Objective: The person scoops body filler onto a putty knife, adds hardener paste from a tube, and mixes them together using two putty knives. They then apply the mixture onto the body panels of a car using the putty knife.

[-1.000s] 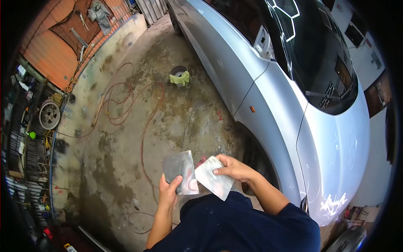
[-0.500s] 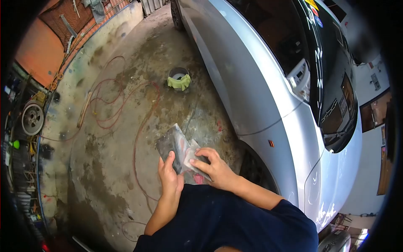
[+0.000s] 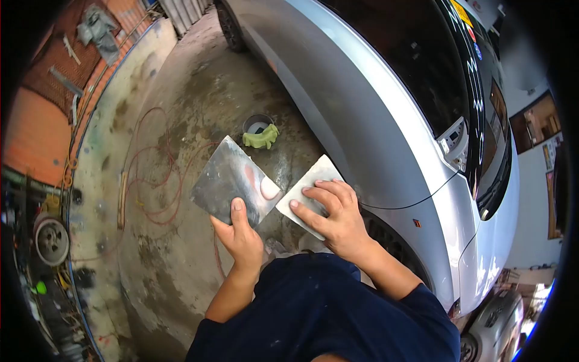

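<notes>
My left hand [image 3: 241, 236] holds a grey metal plate [image 3: 226, 178] from below, its thumb on top. Smears of pink and white paste lie near the plate's right corner. My right hand [image 3: 338, 217] grips a whitish flat sheet [image 3: 304, 190], several fingers spread across its face. The near corners of plate and sheet meet or almost meet at the middle; whether they touch is unclear.
A silver car [image 3: 374, 108] stands along the right. On the stained floor ahead is a bucket [image 3: 258, 123] with a green cloth [image 3: 261, 137] over its rim. A red hose [image 3: 172, 163] coils at the left, near a low wall [image 3: 114, 114].
The plate and sheet overlapped half a second ago; now they are spread apart, higher in view, with the sheet further right. The view has shifted along the car.
</notes>
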The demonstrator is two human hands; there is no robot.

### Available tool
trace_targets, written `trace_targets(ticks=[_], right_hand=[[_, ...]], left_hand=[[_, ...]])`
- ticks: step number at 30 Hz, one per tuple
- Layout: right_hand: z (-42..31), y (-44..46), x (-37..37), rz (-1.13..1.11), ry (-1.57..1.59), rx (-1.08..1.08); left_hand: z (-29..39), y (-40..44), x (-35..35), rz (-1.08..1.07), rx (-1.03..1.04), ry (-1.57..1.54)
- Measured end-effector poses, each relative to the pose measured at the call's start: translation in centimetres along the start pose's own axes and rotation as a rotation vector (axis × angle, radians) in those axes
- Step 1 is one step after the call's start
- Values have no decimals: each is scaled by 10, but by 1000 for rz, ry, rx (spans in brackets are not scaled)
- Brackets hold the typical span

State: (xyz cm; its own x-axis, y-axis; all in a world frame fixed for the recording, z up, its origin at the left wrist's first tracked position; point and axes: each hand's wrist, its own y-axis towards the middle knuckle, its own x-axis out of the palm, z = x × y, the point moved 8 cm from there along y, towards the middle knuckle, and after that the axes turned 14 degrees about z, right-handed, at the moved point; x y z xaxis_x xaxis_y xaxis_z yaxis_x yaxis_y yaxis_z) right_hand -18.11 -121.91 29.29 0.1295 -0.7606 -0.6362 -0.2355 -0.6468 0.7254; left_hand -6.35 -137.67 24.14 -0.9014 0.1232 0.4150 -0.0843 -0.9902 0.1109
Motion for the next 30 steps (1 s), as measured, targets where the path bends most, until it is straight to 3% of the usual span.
trace_targets(ticks=[6,9,10,13,14,23,27,29,30], right_hand=[[50,18,37,-30,16,80],[96,-8,58,-251,274,291],[118,-13,59,-163,425,414],[187,-51,44,137,1087,1335],[201,-72,51,378,1445,1580],[252,-54,-2,879,2151,1274],[260,-60,-20,1122,1894,1333],[267,-69,-34,1279,1705,1173],[271,-72,-46,1300,1449,1165]], left_hand=[[-23,33,75,-198,105,72],[-33,59,102,-47,88,117],[-31,73,119,-82,136,46],[-36,96,177,-241,177,-92],[-43,97,200,-298,101,-100],[-129,49,355,-775,-247,-118],[-156,32,407,-991,-377,-121],[-179,23,430,-1091,-450,-116],[-189,21,439,-1139,-482,-104]])
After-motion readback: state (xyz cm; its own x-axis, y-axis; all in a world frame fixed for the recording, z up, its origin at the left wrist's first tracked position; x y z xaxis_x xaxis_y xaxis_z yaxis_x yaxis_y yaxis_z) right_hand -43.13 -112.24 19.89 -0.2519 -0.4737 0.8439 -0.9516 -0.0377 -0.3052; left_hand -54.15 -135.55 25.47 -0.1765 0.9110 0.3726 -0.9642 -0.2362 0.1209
